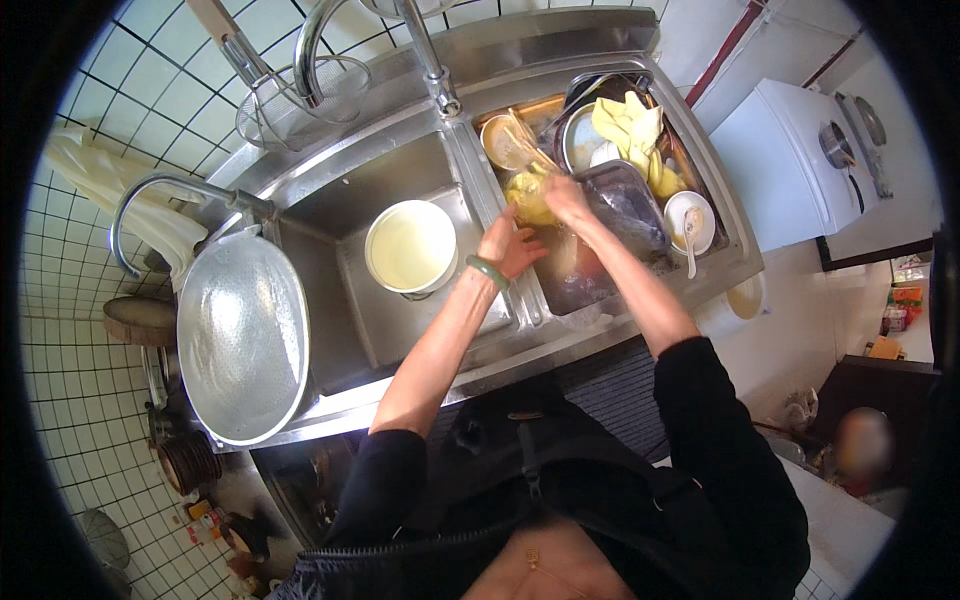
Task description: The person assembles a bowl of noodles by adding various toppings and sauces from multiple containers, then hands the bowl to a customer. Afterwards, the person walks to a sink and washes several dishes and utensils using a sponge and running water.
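Note:
My right hand [566, 201] is curled against a wet, crumpled yellow item [529, 196] in the right sink basin and appears to grip it. Whether that item is a glove or a cloth cannot be told. Beside it, my left hand [510, 246], with a green bangle at the wrist, has its fingers spread over the divider. Its raised fingertip comes close to the yellow item's lower edge. Murky water fills the basin around a dark rectangular tray [626, 202], a bowl [504, 142] and wooden chopsticks [529, 137]. Yellow rubber gloves [630, 127] lie over dishes at the back.
A white bucket [411, 247] stands in the left basin. A perforated metal colander [244, 337] rests at the sink's left end, below a curved faucet [169, 180]. A white bowl with a spoon [688, 223] sits at the right. Wire strainers [307, 101] hang behind.

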The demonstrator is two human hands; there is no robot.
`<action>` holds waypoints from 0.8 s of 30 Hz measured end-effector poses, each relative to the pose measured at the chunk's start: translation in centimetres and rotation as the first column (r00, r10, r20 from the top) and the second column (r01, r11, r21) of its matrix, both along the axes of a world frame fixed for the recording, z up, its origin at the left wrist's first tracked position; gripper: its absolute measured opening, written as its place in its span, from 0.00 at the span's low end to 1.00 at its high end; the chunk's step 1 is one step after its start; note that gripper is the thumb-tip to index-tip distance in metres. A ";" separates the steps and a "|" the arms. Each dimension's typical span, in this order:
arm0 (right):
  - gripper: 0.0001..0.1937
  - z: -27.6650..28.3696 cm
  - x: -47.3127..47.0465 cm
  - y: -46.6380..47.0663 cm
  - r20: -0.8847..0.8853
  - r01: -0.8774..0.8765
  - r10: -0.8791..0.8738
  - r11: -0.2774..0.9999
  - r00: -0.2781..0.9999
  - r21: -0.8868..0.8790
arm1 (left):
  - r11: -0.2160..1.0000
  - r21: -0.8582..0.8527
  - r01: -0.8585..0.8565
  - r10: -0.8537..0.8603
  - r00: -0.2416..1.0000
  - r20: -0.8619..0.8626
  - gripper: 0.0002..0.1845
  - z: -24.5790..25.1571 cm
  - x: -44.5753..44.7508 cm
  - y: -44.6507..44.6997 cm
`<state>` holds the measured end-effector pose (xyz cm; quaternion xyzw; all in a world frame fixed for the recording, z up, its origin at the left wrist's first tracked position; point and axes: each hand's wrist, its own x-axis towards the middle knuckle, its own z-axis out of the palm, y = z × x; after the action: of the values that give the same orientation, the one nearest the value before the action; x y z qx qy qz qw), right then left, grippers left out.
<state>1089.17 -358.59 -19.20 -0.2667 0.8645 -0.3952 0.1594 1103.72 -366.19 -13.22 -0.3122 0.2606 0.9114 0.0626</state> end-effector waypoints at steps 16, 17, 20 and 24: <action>0.09 6.3 3.7 -0.1 -0.110 0.289 -0.371 0.849 0.922 -0.442 | 0.994 -0.006 -0.107 0.101 0.960 -0.262 0.13 -6.5 -8.9 -2.4; 0.10 6.0 2.4 0.3 -0.056 0.337 -0.383 0.866 0.922 -0.369 | 0.986 -0.109 -0.129 0.116 0.986 -0.123 0.16 -5.8 -9.1 -1.9; 0.14 5.9 0.1 1.6 -0.319 0.347 -0.405 0.910 0.857 -0.225 | 0.966 -0.247 -0.073 0.029 0.984 -0.177 0.21 -3.0 -7.1 -1.4; 0.10 5.3 1.6 3.8 -0.383 0.083 -0.030 0.989 0.923 0.121 | 0.943 -0.333 -0.029 -0.054 0.970 -0.237 0.23 1.1 -1.2 -4.3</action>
<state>1090.75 -354.83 -13.92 -0.3018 0.9109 -0.2812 -0.0048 1102.57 -370.47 -12.14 -0.2030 0.4187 0.8850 -0.0177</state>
